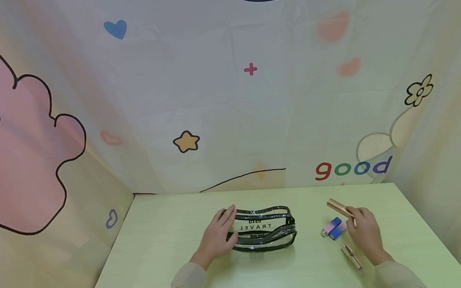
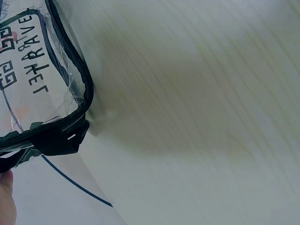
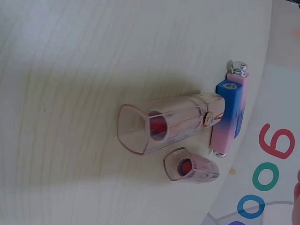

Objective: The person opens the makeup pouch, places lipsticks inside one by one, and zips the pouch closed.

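Note:
A clear travel pouch [image 1: 259,227] with black trim lies mid-table, its TRAVEL lettering mirrored. My left hand [image 1: 216,238] rests on its left end, fingers straight. In the left wrist view, the pouch's corner [image 2: 83,101] shows, with a bit of finger [image 2: 6,201] at the edge. To the right, my right hand [image 1: 364,232] grips a long rose-gold cosmetic tube [image 1: 337,207] by its near end. Close by lie two blue-and-pink tubes [image 1: 337,230]. Nearer me, beside the right wrist, are lipsticks with clear ends [image 1: 351,257]; the right wrist view shows a larger one [image 3: 180,117] and a smaller one [image 3: 199,168].
The pale wood-grain table [image 1: 150,254] ends at a printed cloth backdrop [image 1: 219,96] with hearts, a star and the word good. More cloth hangs along the left and right sides.

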Tool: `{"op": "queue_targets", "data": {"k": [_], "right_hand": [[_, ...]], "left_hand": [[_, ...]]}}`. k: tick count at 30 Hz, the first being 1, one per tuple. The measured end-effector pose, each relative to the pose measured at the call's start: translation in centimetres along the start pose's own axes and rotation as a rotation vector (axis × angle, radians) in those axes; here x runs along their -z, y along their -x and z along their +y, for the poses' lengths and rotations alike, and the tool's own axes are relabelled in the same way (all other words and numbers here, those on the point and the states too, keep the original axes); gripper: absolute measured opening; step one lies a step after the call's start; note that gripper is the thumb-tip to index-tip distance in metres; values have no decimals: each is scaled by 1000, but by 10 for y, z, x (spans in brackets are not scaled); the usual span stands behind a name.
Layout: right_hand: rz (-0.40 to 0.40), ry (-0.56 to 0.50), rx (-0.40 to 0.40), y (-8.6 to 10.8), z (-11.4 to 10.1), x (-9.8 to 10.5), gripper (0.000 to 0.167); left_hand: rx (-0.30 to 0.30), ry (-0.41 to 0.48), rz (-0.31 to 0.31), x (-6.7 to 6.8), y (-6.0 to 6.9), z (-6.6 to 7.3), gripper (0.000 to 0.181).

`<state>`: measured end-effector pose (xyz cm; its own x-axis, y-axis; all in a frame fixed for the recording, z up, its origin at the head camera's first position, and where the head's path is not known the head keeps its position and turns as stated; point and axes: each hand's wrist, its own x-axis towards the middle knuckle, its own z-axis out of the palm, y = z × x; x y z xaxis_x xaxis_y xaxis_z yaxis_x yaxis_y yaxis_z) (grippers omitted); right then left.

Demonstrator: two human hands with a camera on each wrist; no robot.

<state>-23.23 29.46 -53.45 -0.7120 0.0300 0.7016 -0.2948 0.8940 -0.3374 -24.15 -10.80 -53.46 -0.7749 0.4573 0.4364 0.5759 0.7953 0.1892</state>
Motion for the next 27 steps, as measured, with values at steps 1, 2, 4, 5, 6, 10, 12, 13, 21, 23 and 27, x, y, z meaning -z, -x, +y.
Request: {"op": "queue_targets", "data": {"k": [1,2,4,5,6,10,12,13,21,23,27], "right_hand": [[11,-6,15,-1,-2,0,28],[18,-16,26,-2,-4,-1,28],[14,-25,30,-5,-8,-1,28],[8,-24,28,-6,-9,-2,28],[1,-26,25,-7,-11,-2,28],[-9,-42,34,-11,-19,-3,27],[2,-57,54,-14,-23,-4,27],[9,-63,64,-15,-25,-4,27],[57,-115,164,-22,-41,-12,30],[65,-122,188,-23,-46,-14,30],[61,-146,212,-26,-56,-16,30]], "left_hand": [[-1,-1,-1,0,0,0,61],[0,-4,-3,0,0,0,61],[-3,-11,-3,0,0,0,61],[-5,-13,-2,0,0,-1,61],[-7,-18,-2,0,0,-1,60],[-11,-31,-6,0,0,-1,60],[-8,-31,-11,0,0,-1,61],[-7,-28,-13,0,0,-1,61],[0,-21,-12,0,0,-1,62],[-5,-25,-5,-1,0,-2,62],[-9,-21,-3,-2,0,-2,61]]}}
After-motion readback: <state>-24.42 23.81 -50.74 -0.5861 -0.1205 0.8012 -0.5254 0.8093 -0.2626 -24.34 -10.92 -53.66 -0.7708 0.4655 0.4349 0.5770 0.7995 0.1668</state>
